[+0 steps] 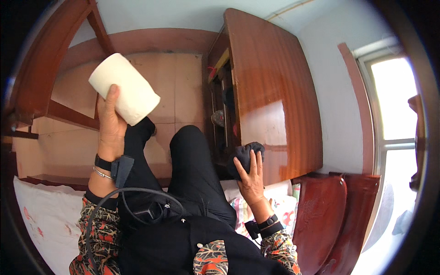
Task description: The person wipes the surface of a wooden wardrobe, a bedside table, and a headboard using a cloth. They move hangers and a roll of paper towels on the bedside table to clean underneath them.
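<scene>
My left hand grips a white roll of paper, its thumb across the near side, held up above the tiled floor left of my knees. My right hand is spread over a bunched dark cloth at the near left corner of a glossy brown wooden cabinet top. The fingers press on the cloth; its underside is hidden. Both wrists wear black straps with small devices, and a black cable loops over my lap.
Below the cabinet top are open shelves with several items. A brown wooden frame stands at the left. I sit on a bed with a white patterned sheet; a red wooden headboard and a bright window are at the right.
</scene>
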The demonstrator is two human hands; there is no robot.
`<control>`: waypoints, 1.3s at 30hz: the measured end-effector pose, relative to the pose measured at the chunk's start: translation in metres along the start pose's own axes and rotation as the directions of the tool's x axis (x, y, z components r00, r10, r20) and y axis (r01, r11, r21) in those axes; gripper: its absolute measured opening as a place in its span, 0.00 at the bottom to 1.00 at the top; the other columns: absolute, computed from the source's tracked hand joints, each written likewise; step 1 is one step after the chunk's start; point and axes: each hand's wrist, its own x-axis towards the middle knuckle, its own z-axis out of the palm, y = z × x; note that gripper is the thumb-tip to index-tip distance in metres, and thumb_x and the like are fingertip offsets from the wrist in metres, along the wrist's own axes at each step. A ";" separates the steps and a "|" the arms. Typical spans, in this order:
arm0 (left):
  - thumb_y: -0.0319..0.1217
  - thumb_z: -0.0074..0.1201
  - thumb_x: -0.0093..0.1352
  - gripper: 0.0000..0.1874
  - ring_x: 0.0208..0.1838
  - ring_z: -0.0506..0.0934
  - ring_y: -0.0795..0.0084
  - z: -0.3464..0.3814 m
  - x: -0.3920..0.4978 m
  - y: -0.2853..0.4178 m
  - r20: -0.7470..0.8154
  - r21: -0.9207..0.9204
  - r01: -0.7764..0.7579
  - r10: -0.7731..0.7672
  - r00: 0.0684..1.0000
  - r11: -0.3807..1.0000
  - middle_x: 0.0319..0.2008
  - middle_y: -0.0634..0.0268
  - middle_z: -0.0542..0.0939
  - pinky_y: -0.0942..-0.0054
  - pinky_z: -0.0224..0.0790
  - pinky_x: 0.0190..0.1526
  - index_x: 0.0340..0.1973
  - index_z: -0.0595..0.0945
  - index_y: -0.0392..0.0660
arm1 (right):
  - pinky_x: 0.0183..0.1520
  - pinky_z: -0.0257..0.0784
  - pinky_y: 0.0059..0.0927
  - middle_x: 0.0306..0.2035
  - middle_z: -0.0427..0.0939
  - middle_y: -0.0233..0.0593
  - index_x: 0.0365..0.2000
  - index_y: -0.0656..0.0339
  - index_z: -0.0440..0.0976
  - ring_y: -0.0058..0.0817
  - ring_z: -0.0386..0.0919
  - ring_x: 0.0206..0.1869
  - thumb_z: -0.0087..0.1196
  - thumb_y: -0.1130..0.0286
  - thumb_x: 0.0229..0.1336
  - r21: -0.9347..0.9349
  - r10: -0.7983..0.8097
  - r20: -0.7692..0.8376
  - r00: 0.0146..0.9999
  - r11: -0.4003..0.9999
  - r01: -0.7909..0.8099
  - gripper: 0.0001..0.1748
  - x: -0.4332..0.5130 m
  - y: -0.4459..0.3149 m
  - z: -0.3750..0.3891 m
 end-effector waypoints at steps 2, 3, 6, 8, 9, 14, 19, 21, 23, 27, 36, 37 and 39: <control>0.51 0.61 0.69 0.42 0.63 0.74 0.65 -0.002 0.003 -0.005 -0.028 0.071 0.007 -0.005 1.000 0.997 0.57 0.55 0.74 0.66 0.72 0.62 0.67 0.64 0.35 | 0.75 0.51 0.58 0.74 0.48 0.62 0.67 0.41 0.66 0.67 0.45 0.75 0.65 0.86 0.37 -0.021 0.026 0.000 1.000 0.999 -0.026 0.53 0.028 -0.006 -0.001; 0.53 0.60 0.69 0.43 0.64 0.74 0.64 -0.005 0.008 -0.008 -0.073 0.106 0.050 -0.043 0.996 0.993 0.58 0.54 0.73 0.66 0.72 0.63 0.68 0.64 0.35 | 0.75 0.50 0.60 0.73 0.48 0.63 0.67 0.43 0.65 0.69 0.45 0.75 0.63 0.85 0.40 -0.053 0.027 -0.019 0.999 0.998 -0.028 0.51 0.047 -0.008 0.002; 0.52 0.63 0.67 0.42 0.60 0.76 0.65 -0.002 0.021 -0.020 -0.034 0.057 0.004 -0.002 0.999 0.998 0.54 0.55 0.75 0.68 0.74 0.58 0.65 0.65 0.35 | 0.75 0.50 0.60 0.73 0.48 0.65 0.69 0.44 0.62 0.70 0.44 0.74 0.61 0.86 0.43 -0.016 0.075 -0.089 0.993 0.997 -0.077 0.51 0.109 0.002 0.006; 0.52 0.64 0.67 0.42 0.56 0.78 0.67 0.002 0.039 -0.031 0.018 0.038 0.003 -0.004 1.000 0.999 0.51 0.57 0.77 0.69 0.75 0.56 0.64 0.66 0.35 | 0.75 0.52 0.59 0.73 0.50 0.63 0.70 0.41 0.60 0.68 0.46 0.75 0.62 0.87 0.42 -0.033 0.102 -0.132 0.986 0.994 -0.107 0.54 0.156 0.008 0.009; 0.52 0.64 0.66 0.42 0.56 0.78 0.67 0.002 0.048 -0.038 0.005 0.043 0.046 -0.046 0.999 0.998 0.51 0.56 0.77 0.69 0.75 0.55 0.64 0.66 0.35 | 0.75 0.52 0.58 0.72 0.50 0.63 0.70 0.41 0.60 0.68 0.47 0.74 0.62 0.86 0.42 -0.054 0.092 -0.147 0.985 0.993 -0.101 0.54 0.180 0.013 0.012; 0.53 0.67 0.63 0.46 0.56 0.78 0.65 -0.001 0.083 -0.083 0.010 0.032 0.136 -0.137 0.991 0.990 0.52 0.55 0.77 0.68 0.76 0.55 0.65 0.65 0.37 | 0.75 0.51 0.58 0.71 0.53 0.64 0.71 0.40 0.58 0.68 0.48 0.74 0.62 0.83 0.45 -0.118 0.063 -0.193 0.979 0.989 -0.087 0.52 0.303 0.042 0.022; 0.47 0.69 0.62 0.46 0.57 0.78 0.64 0.001 0.124 -0.127 0.028 -0.016 0.223 -0.222 0.975 0.975 0.54 0.54 0.77 0.64 0.76 0.56 0.66 0.63 0.37 | 0.73 0.51 0.64 0.70 0.55 0.65 0.70 0.42 0.60 0.71 0.49 0.73 0.63 0.78 0.47 -0.099 0.014 -0.243 0.970 0.994 -0.040 0.48 0.423 0.071 0.027; 0.41 0.67 0.63 0.43 0.57 0.78 0.62 -0.002 0.140 -0.142 0.018 0.005 0.228 -0.228 0.973 0.974 0.55 0.53 0.76 0.64 0.76 0.57 0.66 0.63 0.36 | 0.72 0.52 0.65 0.71 0.55 0.64 0.70 0.41 0.60 0.70 0.49 0.73 0.64 0.77 0.49 -0.125 -0.030 -0.247 0.968 0.992 -0.001 0.48 0.476 0.087 0.031; 0.37 0.66 0.63 0.41 0.58 0.78 0.62 -0.010 0.140 -0.149 0.001 0.016 0.262 -0.262 0.965 0.965 0.56 0.53 0.76 0.64 0.75 0.57 0.67 0.62 0.36 | 0.72 0.52 0.66 0.71 0.55 0.64 0.70 0.40 0.60 0.70 0.49 0.73 0.64 0.76 0.49 -0.151 -0.074 -0.263 0.962 0.988 0.034 0.47 0.520 0.095 0.034; 0.34 0.64 0.63 0.40 0.59 0.77 0.61 -0.019 0.150 -0.166 -0.038 0.004 0.287 -0.287 0.957 0.958 0.58 0.52 0.75 0.62 0.74 0.60 0.66 0.63 0.36 | 0.73 0.52 0.64 0.73 0.54 0.60 0.71 0.35 0.59 0.68 0.48 0.74 0.62 0.71 0.54 -0.174 -0.019 -0.204 0.979 0.985 -0.017 0.45 0.618 0.124 0.035; 0.44 0.70 0.60 0.45 0.59 0.77 0.61 -0.033 0.158 -0.185 -0.073 0.089 0.320 -0.314 0.947 0.943 0.57 0.53 0.75 0.62 0.72 0.60 0.66 0.64 0.37 | 0.74 0.49 0.65 0.75 0.51 0.54 0.72 0.31 0.55 0.59 0.44 0.77 0.58 0.51 0.57 -0.154 0.149 -0.065 0.987 0.976 -0.157 0.43 0.754 0.151 0.020; 0.44 0.70 0.60 0.45 0.59 0.77 0.62 -0.034 0.161 -0.186 -0.056 0.105 0.313 -0.308 0.950 0.944 0.57 0.53 0.76 0.62 0.72 0.60 0.66 0.64 0.37 | 0.74 0.49 0.65 0.75 0.51 0.54 0.72 0.31 0.55 0.58 0.44 0.77 0.57 0.50 0.57 -0.149 0.173 -0.054 0.983 0.972 -0.180 0.43 0.757 0.152 0.019; 0.44 0.70 0.60 0.45 0.59 0.77 0.62 -0.036 0.166 -0.187 -0.031 0.146 0.298 -0.296 0.955 0.943 0.57 0.54 0.76 0.63 0.72 0.60 0.65 0.64 0.37 | 0.74 0.47 0.65 0.76 0.49 0.55 0.73 0.33 0.53 0.59 0.41 0.78 0.54 0.46 0.58 -0.175 0.163 -0.081 0.983 0.969 -0.175 0.44 0.749 0.152 0.019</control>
